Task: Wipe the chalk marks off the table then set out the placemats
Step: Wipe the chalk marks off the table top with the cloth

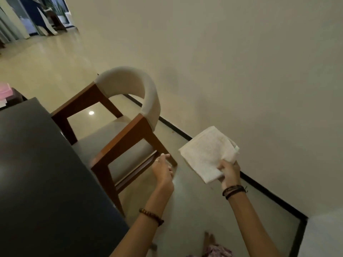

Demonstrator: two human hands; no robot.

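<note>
Right now my right hand (229, 170) pinches one corner of the folded cloth (207, 154); the rest hangs past the grip, off the tabletop (37, 164), so it may unfold or slip. Left hand (163, 169) is spread, empty, nearing the chair (118, 127) leg; could knock it.

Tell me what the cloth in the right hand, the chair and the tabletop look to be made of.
Cloth: white terry-like fabric, nubby and limp.
Chair: reddish-brown wood frame, smooth finish; backrest and seat look padded in pale fabric.
Tabletop: dark, smooth, faint sheen; material unclear.
</note>
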